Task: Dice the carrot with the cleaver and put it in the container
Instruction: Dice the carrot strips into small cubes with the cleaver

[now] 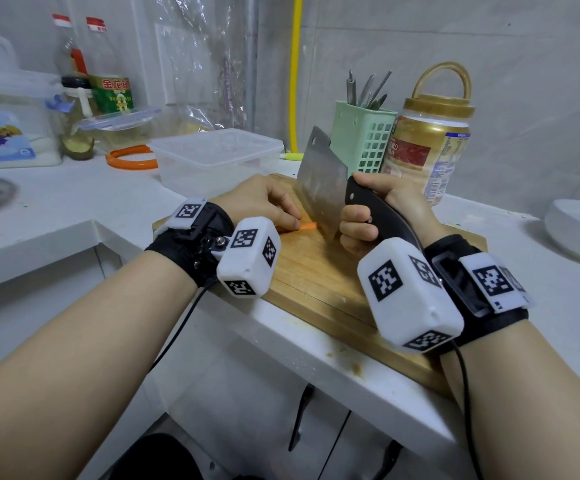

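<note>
green utensil basket (363,140), gold-lidded jar (430,150), orange ring (131,161)

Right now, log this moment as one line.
stage: dicing | right hand: grips cleaver | left hand: steadies carrot on cutting board | container: behind board
</note>
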